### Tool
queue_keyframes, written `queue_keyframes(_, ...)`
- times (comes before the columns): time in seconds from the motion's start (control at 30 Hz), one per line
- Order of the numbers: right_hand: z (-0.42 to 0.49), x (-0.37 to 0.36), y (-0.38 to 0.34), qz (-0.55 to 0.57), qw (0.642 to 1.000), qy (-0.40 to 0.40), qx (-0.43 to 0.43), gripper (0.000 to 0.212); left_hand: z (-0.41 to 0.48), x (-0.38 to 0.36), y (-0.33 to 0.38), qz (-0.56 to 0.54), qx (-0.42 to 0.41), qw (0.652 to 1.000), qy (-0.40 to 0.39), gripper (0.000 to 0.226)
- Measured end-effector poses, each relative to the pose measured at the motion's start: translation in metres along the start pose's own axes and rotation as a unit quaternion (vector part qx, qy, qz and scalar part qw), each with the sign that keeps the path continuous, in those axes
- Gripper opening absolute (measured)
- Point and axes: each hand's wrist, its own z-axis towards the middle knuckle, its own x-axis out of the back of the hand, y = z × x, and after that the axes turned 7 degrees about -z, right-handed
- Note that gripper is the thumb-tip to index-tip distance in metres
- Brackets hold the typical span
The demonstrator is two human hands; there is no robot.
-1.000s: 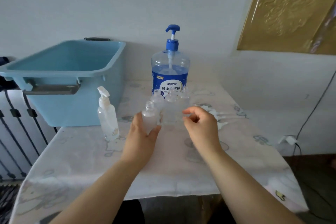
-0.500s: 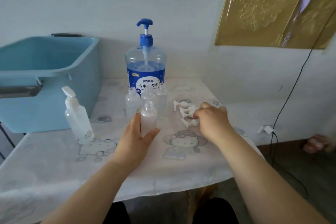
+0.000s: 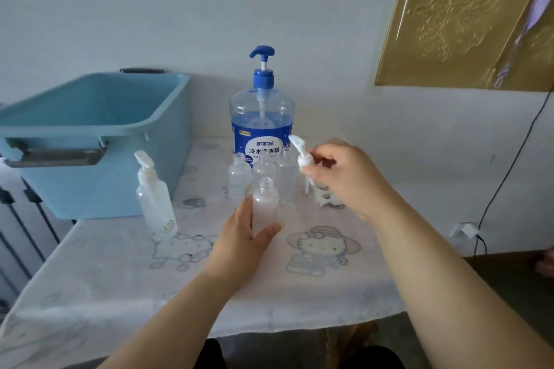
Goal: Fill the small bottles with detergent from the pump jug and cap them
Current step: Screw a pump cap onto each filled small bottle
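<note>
Head view: half a second ago the right hand [image 3: 344, 177] was down among the loose pump caps [image 3: 325, 201] on the table [image 3: 120, 278]. Now it is raised above them with one white pump cap [image 3: 301, 153] pinched in its grip between thumb and fingertips. The left hand [image 3: 239, 237] has not moved: its grip stays curled round the open small bottle [image 3: 265, 207], thumb on the right side and fingers on the left.

That bottle stands upright with its long axis vertical and its uncapped neck pointing up, in front of the three other open bottles [image 3: 239, 177] and the pump jug [image 3: 262, 126]. The lifted cap is up and to the right of the bottle's neck, apart from it. Its long axis is close to upright, with the top leaning left; the nozzle points up and left toward the jug's label, and its thin tube hangs down below the fingers.

The jug's blue spout points left. A capped bottle [image 3: 156, 198] stands to the left, near the blue tub [image 3: 90, 135], its nozzle also angled up and left.
</note>
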Motion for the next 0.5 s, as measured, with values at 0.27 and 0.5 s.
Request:
queue_keyframes(0.27, 0.018, -0.004, -0.043, 0.334, 0.939, 0.084, 0.027, 0.009, -0.001, 0.001, -0.001, 0.0, -0.015, 1.0, 0.002, 0.038)
queue_keyframes(0.5, 0.022, -0.016, -0.054, 0.316, 0.947, 0.033, 0.037, 0.007, 0.0, 0.0, -0.002, -0.014, -0.005, 1.0, -0.012, 0.043)
